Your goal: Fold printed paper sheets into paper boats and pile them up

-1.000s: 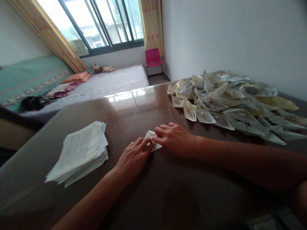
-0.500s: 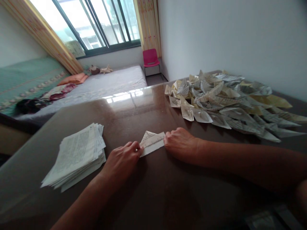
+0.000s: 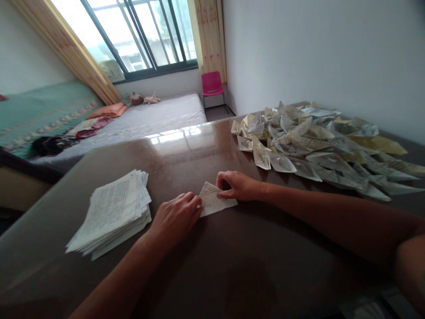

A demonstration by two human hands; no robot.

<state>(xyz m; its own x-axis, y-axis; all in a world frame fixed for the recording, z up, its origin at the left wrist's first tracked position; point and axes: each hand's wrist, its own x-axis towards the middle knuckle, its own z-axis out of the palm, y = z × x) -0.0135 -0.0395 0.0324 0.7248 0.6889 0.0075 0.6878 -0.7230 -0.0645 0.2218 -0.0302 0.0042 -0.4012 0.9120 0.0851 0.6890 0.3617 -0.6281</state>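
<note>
A partly folded sheet of printed paper (image 3: 212, 204) lies on the brown glossy table (image 3: 186, 159), with a pointed top and a wide lower flap. My left hand (image 3: 181, 212) grips its left edge, the fingers bent and pressed together there. On its right slope, my right hand (image 3: 235, 185) pinches the paper between thumb and curled forefinger. Left of my hands rests a stack of printed sheets (image 3: 111, 208). A heap of folded paper boats (image 3: 308, 141) covers the table's far right part, beyond my right forearm.
Behind the table stands a bed (image 3: 172, 108) with an orange pillow (image 3: 108, 110) and soft toys (image 3: 151, 98). A pink chair (image 3: 212, 84) is near the window (image 3: 142, 40). The white wall (image 3: 315, 53) borders the table on the right.
My right hand has moved from the paper's right end up onto its sloping side. The lower strip now shows as a wider flap. My left hand stays at the left edge.
</note>
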